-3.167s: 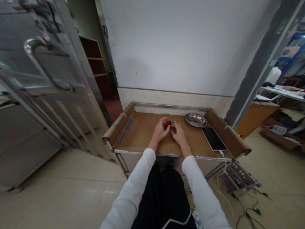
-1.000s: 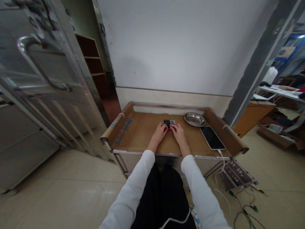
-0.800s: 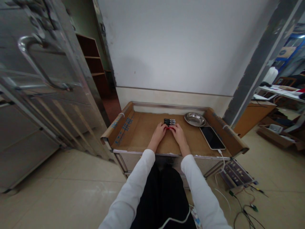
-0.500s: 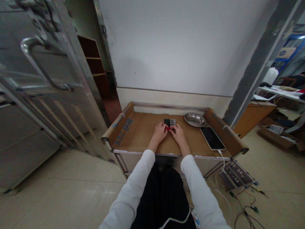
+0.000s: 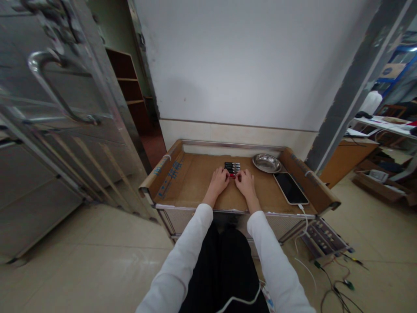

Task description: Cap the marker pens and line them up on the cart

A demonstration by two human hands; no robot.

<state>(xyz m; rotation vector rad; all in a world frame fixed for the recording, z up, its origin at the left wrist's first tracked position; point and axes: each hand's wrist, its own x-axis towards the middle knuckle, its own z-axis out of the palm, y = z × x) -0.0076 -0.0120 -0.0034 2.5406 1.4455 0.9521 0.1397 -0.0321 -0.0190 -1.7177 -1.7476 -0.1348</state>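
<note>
Several black pens with pale ends [image 5: 232, 166] lie side by side in a small stack of rows on the cardboard-covered cart top [image 5: 195, 174]. Just in front of them is a red pen [image 5: 232, 175], lying crosswise between my hands. My left hand [image 5: 220, 180] has its fingers closed at the red pen's left end. At its right end are the closed fingers of my right hand [image 5: 245, 181]. The fingertips partly hide the red pen's ends.
A round metal dish [image 5: 266, 163] sits at the back right of the cart. In front of it lies a phone [image 5: 291, 188] with a white cable hanging over the edge. Raised cardboard sides flank the top; a wall stands behind.
My hands have moved slightly apart, my right hand shifting a little to the right. More of the red pen and the black pens now shows between them.
</note>
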